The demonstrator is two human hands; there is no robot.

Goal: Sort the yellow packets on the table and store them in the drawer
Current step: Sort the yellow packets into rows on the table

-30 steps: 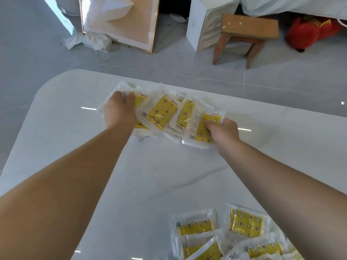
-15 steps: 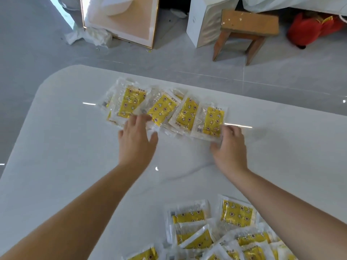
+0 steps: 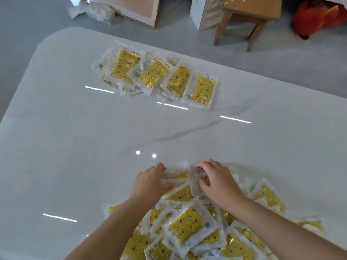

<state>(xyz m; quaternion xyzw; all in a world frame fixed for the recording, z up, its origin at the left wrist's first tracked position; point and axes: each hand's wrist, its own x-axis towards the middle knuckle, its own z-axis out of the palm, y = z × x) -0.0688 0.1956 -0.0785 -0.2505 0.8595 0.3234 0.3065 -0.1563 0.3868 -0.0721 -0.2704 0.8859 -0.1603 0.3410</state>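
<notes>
My left hand (image 3: pixel 150 184) and right hand (image 3: pixel 219 182) each curled round yellow packets (image 3: pixel 187 222) at the far edge of the near heap on the table (image 3: pixel 75 147); an overlapping row (image 3: pixel 155 76) lay well beyond. Light, slick film, I judged, best pinched by the sealed borders

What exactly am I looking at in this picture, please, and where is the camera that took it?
There is no machine here: a person works with two bare hands, and the camera sits on their head, looking forward and down. On the white table, a far row of yellow packets lies overlapped, and a near pile of the same packets lies loose. The left hand and right hand both grip packets at the near pile's far edge, fingers curled round them. A wooden stool stands on the floor beyond the table. No drawer is in view.
</notes>
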